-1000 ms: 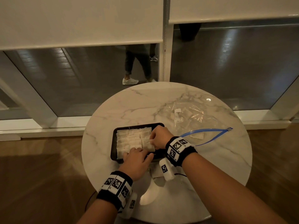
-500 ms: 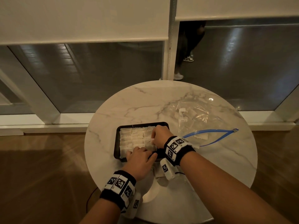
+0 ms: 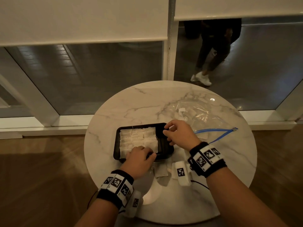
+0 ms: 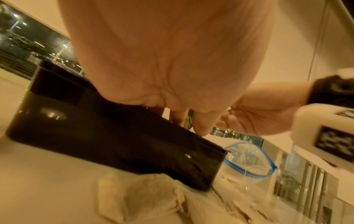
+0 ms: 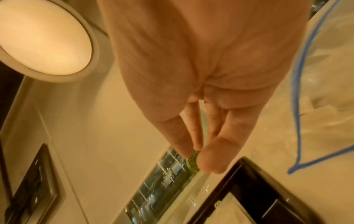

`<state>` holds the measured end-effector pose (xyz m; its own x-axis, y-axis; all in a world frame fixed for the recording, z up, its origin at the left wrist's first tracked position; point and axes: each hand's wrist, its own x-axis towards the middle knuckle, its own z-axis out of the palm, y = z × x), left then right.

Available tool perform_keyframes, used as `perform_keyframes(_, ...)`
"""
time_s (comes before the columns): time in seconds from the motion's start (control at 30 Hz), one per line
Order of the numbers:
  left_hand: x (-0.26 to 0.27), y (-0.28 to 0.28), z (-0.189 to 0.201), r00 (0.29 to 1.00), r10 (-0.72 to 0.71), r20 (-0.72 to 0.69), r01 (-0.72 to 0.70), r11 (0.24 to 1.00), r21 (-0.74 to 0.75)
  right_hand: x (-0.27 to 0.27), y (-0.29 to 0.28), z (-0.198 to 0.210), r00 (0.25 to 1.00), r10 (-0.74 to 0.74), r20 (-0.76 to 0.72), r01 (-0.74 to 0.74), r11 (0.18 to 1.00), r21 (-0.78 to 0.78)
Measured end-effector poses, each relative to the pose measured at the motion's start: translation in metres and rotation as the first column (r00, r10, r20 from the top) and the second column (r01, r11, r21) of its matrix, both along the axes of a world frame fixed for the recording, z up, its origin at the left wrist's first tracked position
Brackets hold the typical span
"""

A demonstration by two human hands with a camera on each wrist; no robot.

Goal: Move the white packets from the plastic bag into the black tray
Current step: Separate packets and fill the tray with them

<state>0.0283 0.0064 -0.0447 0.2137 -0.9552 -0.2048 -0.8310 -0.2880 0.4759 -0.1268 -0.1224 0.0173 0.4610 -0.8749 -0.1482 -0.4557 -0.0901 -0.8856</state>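
Note:
The black tray (image 3: 164, 145) sits mid-table with rows of white packets (image 3: 137, 138) filling its left part; its right part is bare. My left hand (image 3: 147, 153) is at the tray's near wall (image 4: 114, 136), fingers curled inside and thumb at the rim. My right hand (image 3: 167, 130) hovers over the tray's far right corner, fingers loose and nothing between them (image 5: 195, 157). The clear plastic bag (image 3: 196, 112) with a blue zip lies open to the right and holds more packets. A few loose packets (image 3: 161, 172) lie on the table just in front of the tray.
The round marble table (image 3: 114, 115) ends close behind the bag and in front of my wrists. Beyond it is a glass wall with a person's legs (image 3: 209, 63) passing outside. Wood floor surrounds the table.
My right hand has lifted off the packets and moved right, over the tray's bare end. My left hand has stayed at the near wall. The person outside has walked to the right.

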Motion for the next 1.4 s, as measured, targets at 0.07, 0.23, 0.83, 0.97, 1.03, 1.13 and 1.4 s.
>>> perform_keyframes(0.07,0.002,0.002,0.005,1.0,0.012,-0.001,-0.012,0.998,-0.065,-0.021,0.008,0.002,1.0,0.005,0.026,-0.005,1.0,0.02)
perform_keyframes(0.23,-0.013,0.013,0.026,1.0,-0.021,0.011,0.024,0.913,-0.408,-0.069,0.025,-0.018,0.999,-0.005,-0.048,0.009,0.996,0.088)
perform_keyframes(0.83,-0.056,0.005,0.002,0.956,-0.142,0.257,0.126,0.989,0.078,-0.081,0.043,-0.057,0.864,0.122,-0.488,-0.146,0.989,-0.01)
perform_keyframes(0.97,-0.057,0.008,0.005,0.955,-0.138,0.262,0.125,0.99,0.064,-0.073,0.048,-0.053,0.891,0.148,-0.429,-0.164,0.986,0.0)
perform_keyframes(1.03,-0.057,0.009,0.006,0.961,-0.122,0.247,0.116,0.993,0.038,-0.07,0.05,-0.051,0.911,0.156,-0.381,-0.174,0.985,-0.013)
perform_keyframes(1.13,-0.056,0.011,0.009,0.97,-0.091,0.224,0.106,0.993,-0.053,-0.069,0.055,-0.045,0.932,0.179,-0.316,-0.199,0.979,-0.032)
perform_keyframes(1.4,-0.05,0.013,0.004,0.963,-0.085,0.255,0.09,0.996,-0.01,-0.06,0.064,-0.041,0.895,0.258,-0.364,-0.309,0.947,-0.09)
